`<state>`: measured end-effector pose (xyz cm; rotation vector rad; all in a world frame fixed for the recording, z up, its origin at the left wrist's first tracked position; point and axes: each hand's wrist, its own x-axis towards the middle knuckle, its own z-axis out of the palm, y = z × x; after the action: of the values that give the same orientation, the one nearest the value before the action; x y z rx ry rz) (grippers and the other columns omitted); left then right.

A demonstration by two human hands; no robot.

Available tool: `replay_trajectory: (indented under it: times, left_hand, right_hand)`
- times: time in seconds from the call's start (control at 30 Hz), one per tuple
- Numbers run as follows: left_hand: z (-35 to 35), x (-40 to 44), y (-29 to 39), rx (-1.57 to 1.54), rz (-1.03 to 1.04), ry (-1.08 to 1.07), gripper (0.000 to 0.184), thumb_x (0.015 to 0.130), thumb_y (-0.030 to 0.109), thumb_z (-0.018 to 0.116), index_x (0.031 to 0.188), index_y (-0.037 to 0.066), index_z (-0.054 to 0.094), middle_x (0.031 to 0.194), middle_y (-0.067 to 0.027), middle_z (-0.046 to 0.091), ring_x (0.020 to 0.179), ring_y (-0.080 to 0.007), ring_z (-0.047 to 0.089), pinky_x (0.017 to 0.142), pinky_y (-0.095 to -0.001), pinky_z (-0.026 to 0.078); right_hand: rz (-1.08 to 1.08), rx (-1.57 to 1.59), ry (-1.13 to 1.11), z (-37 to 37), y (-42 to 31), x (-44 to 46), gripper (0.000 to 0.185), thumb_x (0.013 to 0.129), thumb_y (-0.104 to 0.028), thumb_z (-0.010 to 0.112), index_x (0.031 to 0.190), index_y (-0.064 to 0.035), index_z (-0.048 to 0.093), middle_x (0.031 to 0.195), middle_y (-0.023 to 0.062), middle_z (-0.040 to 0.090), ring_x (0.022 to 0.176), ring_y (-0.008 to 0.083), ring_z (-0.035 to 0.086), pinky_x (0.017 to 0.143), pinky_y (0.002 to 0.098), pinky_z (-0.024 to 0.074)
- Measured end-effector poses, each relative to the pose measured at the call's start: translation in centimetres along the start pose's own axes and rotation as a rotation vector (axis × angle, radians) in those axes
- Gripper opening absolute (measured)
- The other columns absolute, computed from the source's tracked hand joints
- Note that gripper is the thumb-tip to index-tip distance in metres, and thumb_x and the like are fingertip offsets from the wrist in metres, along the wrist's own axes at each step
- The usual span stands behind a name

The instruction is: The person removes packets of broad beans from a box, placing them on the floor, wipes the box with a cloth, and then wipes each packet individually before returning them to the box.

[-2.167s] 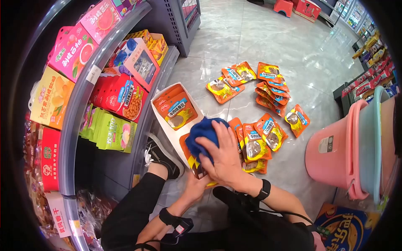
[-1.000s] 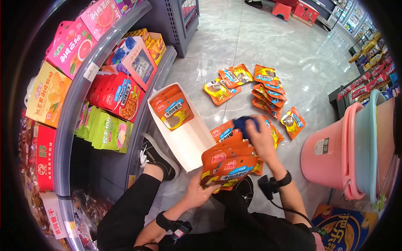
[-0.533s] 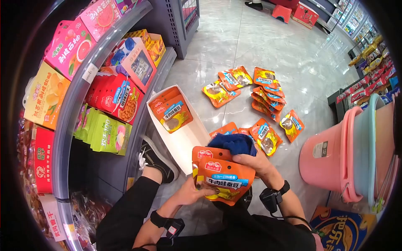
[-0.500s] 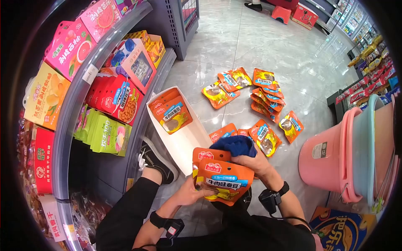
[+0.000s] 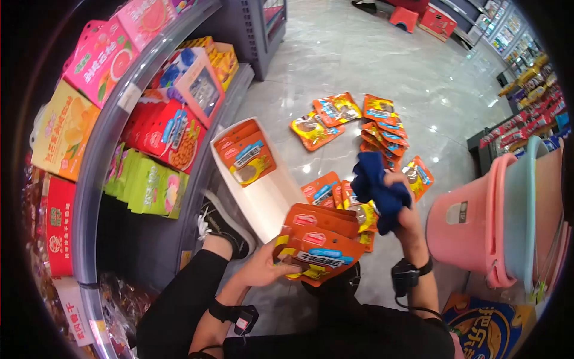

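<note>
My left hand (image 5: 261,267) grips several orange snack packets (image 5: 321,251) by their lower left edge, fanned slightly apart. To their right, my right hand (image 5: 405,209) is closed on a dark blue cloth (image 5: 378,188), held above the floor packets and clear of the held ones. A long white box (image 5: 263,206) lies open and slanted beyond my left hand, with a few of the same packets (image 5: 246,158) in its far end. More orange packets lie on the floor behind the cloth, including an overlapping row (image 5: 384,128) and a loose pair (image 5: 317,128).
Shelves (image 5: 128,99) of boxed and bagged snacks rise on the left, close to my shoe (image 5: 224,230). Nested buckets (image 5: 466,215) stand at the right, with a blue printed carton (image 5: 487,326) below. Farther back are a red stool (image 5: 404,19) and a red box (image 5: 437,23).
My right hand has lifted the blue cloth off the held packets and moved right. My left hand has kept its hold, and the packets have spread a little.
</note>
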<state>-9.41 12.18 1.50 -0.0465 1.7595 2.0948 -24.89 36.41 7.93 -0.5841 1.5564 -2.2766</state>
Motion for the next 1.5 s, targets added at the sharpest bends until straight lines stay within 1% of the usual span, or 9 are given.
replay_trajectory:
  times: [0.03, 0.13, 0.27, 0.63, 0.7, 0.87, 0.93, 1.37, 1.5]
  left_hand:
    - [-0.2, -0.2, 0.3, -0.025, -0.033, -0.041, 0.071, 0.077, -0.001, 0.066, 0.136, 0.0, 0.027, 0.126, -0.0113, 0.048, 0.118, -0.0186, 0.044, 0.097, -0.0323, 0.039]
    - [0.6, -0.2, 1.4, -0.023, -0.058, -0.103, 0.072, 0.077, -0.001, 0.065, 0.138, 0.001, 0.026, 0.127, -0.0126, 0.047, 0.118, -0.0188, 0.044, 0.097, -0.0319, 0.038]
    - [0.6, 0.0, 1.8, 0.201, -0.036, -0.086, 0.069, 0.079, -0.001, 0.061, 0.139, 0.001, 0.025, 0.126, -0.0149, 0.048, 0.114, -0.019, 0.048, 0.095, -0.0313, 0.04]
    - [1.6, 0.5, 0.9, 0.2, 0.005, -0.067, 0.068, 0.08, 0.001, 0.063, 0.137, 0.001, 0.026, 0.121, -0.0142, 0.053, 0.11, -0.0198, 0.053, 0.091, -0.0323, 0.043]
    - [1.1, 0.2, -0.5, -0.188, -0.152, 0.08, 0.059, 0.08, 0.002, 0.064, 0.131, 0.001, 0.034, 0.119, -0.0133, 0.054, 0.108, -0.0189, 0.055, 0.09, -0.033, 0.046]
    - [1.7, 0.4, -0.8, -0.233, -0.082, 0.21, 0.053, 0.082, 0.001, 0.061, 0.129, 0.002, 0.037, 0.121, -0.012, 0.052, 0.11, -0.018, 0.054, 0.09, -0.0336, 0.047]
    - [3.5, -1.0, -4.2, -0.485, 0.286, 0.379, 0.052, 0.083, -0.003, 0.055, 0.131, 0.003, 0.035, 0.128, -0.0124, 0.046, 0.114, -0.018, 0.05, 0.092, -0.0341, 0.046]
    - [4.5, 0.5, 0.6, -0.722, 0.032, 0.393, 0.046, 0.084, -0.007, 0.054, 0.125, 0.005, 0.038, 0.116, -0.0108, 0.055, 0.103, -0.0218, 0.058, 0.089, -0.0385, 0.049]
    - [3.8, 0.4, 0.5, -0.635, 0.082, 0.334, 0.051, 0.081, -0.009, 0.058, 0.125, 0.006, 0.037, 0.116, -0.0109, 0.055, 0.107, -0.0229, 0.056, 0.092, -0.038, 0.047]
  right_hand:
    - [-0.015, -0.175, -0.208, -0.3, -0.5, 0.7, 0.063, 0.063, -0.056, 0.071, 0.097, -0.006, 0.055, 0.114, 0.0092, 0.051, 0.104, 0.0256, 0.053, 0.092, 0.0363, 0.0396]
    - [-0.163, -0.516, -0.714, 3.3, -0.9, 1.5, 0.037, 0.067, -0.021, 0.072, 0.097, -0.0083, 0.055, 0.119, 0.0129, 0.049, 0.106, 0.034, 0.052, 0.092, 0.0371, 0.0385]
    - [0.069, -0.655, -0.696, 4.0, 1.0, 1.3, 0.032, 0.069, -0.004, 0.063, 0.099, -0.0066, 0.053, 0.104, 0.0116, 0.054, 0.097, 0.0319, 0.054, 0.082, 0.0344, 0.0435]
    - [0.105, -0.475, 0.453, 3.1, 3.1, 1.2, 0.019, 0.086, -0.015, 0.061, 0.1, -0.0078, 0.052, 0.087, 0.0048, 0.057, 0.076, 0.0121, 0.057, 0.066, 0.0241, 0.0475]
    - [-0.06, -0.484, 0.496, 2.3, 0.4, 1.2, 0.014, 0.087, -0.012, 0.058, 0.098, -0.008, 0.05, 0.088, 0.0048, 0.055, 0.081, 0.0111, 0.056, 0.066, 0.024, 0.0473]
    - [-0.482, -0.715, -0.469, 4.2, -0.5, -0.8, 0.039, 0.064, -0.021, 0.072, 0.098, -0.0099, 0.057, 0.121, 0.0173, 0.05, 0.113, 0.0303, 0.049, 0.095, 0.0488, 0.0354]
    - [-0.428, -1.066, -0.841, 6.9, 2.4, -1.6, 0.043, 0.061, -0.028, 0.071, 0.098, -0.0115, 0.057, 0.134, 0.0177, 0.039, 0.129, 0.0331, 0.034, 0.102, 0.0547, 0.0233]
    - [-0.279, -0.881, 0.024, 4.0, 7.2, -1.0, 0.047, 0.062, 0.0, 0.067, 0.104, -0.0041, 0.047, 0.134, 0.0256, 0.034, 0.124, 0.0439, 0.034, 0.104, 0.0505, 0.0274]
    - [-0.283, -1.4, 0.374, 1.1, 5.0, 1.4, 0.044, 0.073, -0.011, 0.067, 0.112, -0.0033, 0.049, 0.132, 0.0256, 0.037, 0.122, 0.0424, 0.037, 0.103, 0.0433, 0.0295]
